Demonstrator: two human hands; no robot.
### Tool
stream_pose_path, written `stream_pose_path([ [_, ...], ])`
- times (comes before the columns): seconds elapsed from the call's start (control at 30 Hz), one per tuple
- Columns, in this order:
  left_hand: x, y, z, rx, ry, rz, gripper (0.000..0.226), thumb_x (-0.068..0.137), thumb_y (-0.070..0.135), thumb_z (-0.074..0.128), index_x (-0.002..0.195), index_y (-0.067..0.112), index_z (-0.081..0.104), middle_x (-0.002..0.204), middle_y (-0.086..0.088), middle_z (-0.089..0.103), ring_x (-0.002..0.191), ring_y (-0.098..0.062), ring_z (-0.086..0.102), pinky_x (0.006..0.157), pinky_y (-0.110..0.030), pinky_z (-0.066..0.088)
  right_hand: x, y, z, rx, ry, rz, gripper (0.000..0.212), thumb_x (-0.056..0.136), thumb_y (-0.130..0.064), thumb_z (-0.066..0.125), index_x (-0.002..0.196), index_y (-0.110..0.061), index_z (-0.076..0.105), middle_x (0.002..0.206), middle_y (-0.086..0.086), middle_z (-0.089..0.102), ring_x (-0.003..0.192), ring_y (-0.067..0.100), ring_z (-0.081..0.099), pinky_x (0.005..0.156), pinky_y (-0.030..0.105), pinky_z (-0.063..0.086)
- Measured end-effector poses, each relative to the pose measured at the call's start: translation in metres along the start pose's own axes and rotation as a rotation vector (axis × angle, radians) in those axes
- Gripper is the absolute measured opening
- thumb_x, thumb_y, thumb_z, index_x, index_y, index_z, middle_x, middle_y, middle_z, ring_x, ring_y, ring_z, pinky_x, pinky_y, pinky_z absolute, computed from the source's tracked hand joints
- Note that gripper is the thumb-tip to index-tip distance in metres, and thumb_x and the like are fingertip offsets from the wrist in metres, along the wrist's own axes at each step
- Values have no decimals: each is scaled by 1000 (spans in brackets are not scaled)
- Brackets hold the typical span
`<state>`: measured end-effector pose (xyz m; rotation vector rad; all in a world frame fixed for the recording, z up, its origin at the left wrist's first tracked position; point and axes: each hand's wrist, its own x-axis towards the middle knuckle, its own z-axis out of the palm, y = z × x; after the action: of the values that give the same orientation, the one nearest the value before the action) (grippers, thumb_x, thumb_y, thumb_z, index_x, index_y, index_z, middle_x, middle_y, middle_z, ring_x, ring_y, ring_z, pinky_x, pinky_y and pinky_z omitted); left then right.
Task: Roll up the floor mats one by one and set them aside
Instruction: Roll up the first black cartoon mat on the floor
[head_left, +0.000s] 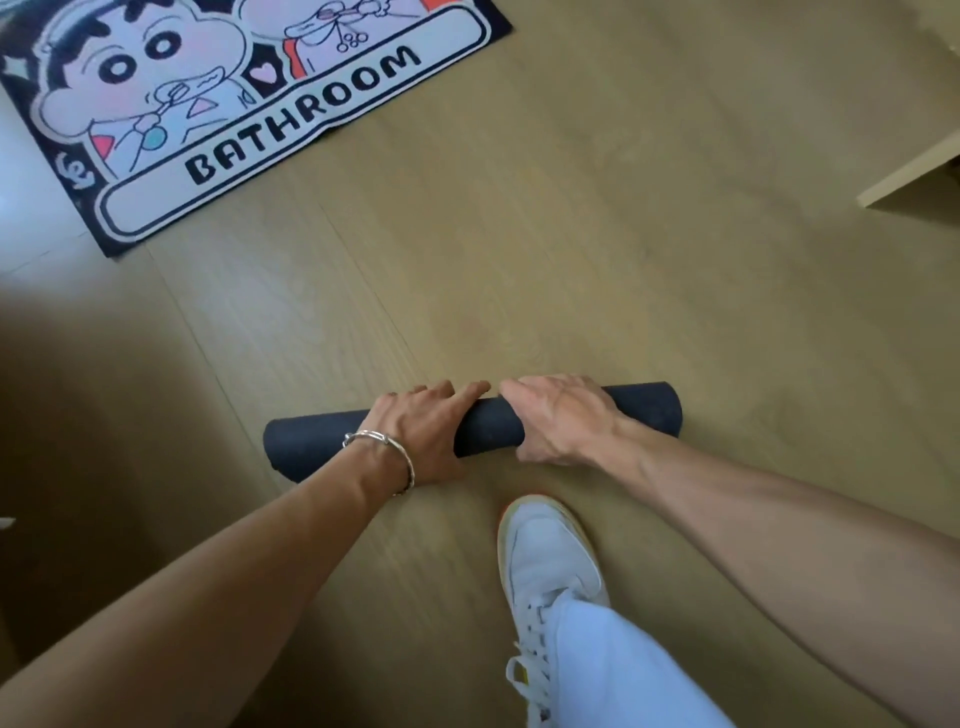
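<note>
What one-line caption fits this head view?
Left hand and right hand grip a rolled dark mat on the wood floor; a cartoon BATHROOM mat lies flat beyond.

White sneaker, pale trouser leg, wood floor

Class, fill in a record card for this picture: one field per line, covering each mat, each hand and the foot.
Mat in hand: dark rolled mat, fully rolled, lying on the wooden floor
Left hand: left hand grips the roll; bracelet on the wrist
Right hand: right hand grips the roll beside it
Other mat: BATHROOM mat, flat, not yet rolled
Foot: white shoe near the roll
</note>
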<state>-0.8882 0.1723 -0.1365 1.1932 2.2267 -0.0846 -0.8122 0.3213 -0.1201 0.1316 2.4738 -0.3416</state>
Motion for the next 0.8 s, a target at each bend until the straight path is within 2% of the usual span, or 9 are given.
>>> stream_pose_path([
  [0.07, 10, 8, -10, -2, 6, -27, 70, 80, 48, 60, 139, 32, 25, 116, 3, 56, 105, -24, 58, 79, -34, 44, 3, -1, -6, -19, 14, 3, 41, 84, -21, 62, 120, -16, 45, 117, 1, 59, 106, 26, 59, 79, 36, 41],
  [0.2, 25, 3, -44, 32, 17, -126, 42, 81, 37, 57, 120, 28, 46, 111, 2, 60, 101, -25, 60, 77, -33, 45, 18, -3, -36, -38, 76, -16, 38, 85, -18, 60, 121, -17, 46, 120, 1, 58, 111, 24, 56, 90, 36, 38],
  [0.33, 15, -7, -113, -76, 71, -210, 36, 77, 33, 62, 112, 28, 53, 105, 5, 62, 98, -21, 60, 73, -28, 43, 10, -12, -106, -91, 189, -46, 48, 83, -34, 65, 123, -17, 46, 125, 3, 51, 120, 24, 43, 99, 37, 30],
  [0.43, -7, 10, -192, -206, 130, -292, 39, 77, 32, 69, 113, 22, 57, 105, -1, 66, 98, -24, 61, 69, -24, 38, -25, -11, -180, -14, 397, -164, 59, 80, -37, 67, 130, -13, 46, 134, 7, 43, 130, 27, 33, 109, 39, 26],
  [0.5, -25, 35, -253, -332, 220, -338, 46, 77, 32, 72, 118, 21, 56, 103, -4, 64, 99, -27, 60, 70, -25, 36, -62, -7, -235, 71, 604, -179, 51, 78, -31, 68, 122, -10, 54, 126, 11, 51, 121, 30, 43, 102, 42, 35],
  [0.57, -45, 63, -315, -442, 316, -380, 47, 77, 31, 72, 119, 21, 53, 95, -4, 57, 91, -27, 56, 69, -26, 35, -102, -4, -286, 208, 753, -86, 49, 73, -27, 73, 117, -8, 59, 112, 14, 58, 103, 33, 53, 86, 44, 44],
  [0.63, -62, 91, -377, -534, 369, -403, 45, 76, 29, 71, 115, 19, 51, 93, -4, 57, 83, -25, 54, 65, -30, 37, -144, -2, -334, 470, 784, -34, 58, 75, -27, 74, 126, -10, 54, 112, 15, 57, 100, 34, 54, 85, 44, 46],
  [0.7, -82, 119, -442, -649, 377, -383, 45, 75, 26, 73, 112, 15, 50, 94, -6, 58, 83, -23, 55, 61, -31, 41, -190, 2, -386, 799, 714, -23, 63, 82, -28, 71, 137, -17, 42, 122, 11, 50, 106, 26, 52, 93, 37, 43],
  [0.8, -119, 163, -541, -811, 398, -342, 50, 66, 32, 81, 104, 17, 51, 93, -1, 62, 85, -20, 59, 68, -29, 48, -265, 16, -468, 1074, 602, 36, 78, 80, -40, 73, 142, -27, 29, 123, -2, 44, 103, 10, 48, 85, 23, 40],
])
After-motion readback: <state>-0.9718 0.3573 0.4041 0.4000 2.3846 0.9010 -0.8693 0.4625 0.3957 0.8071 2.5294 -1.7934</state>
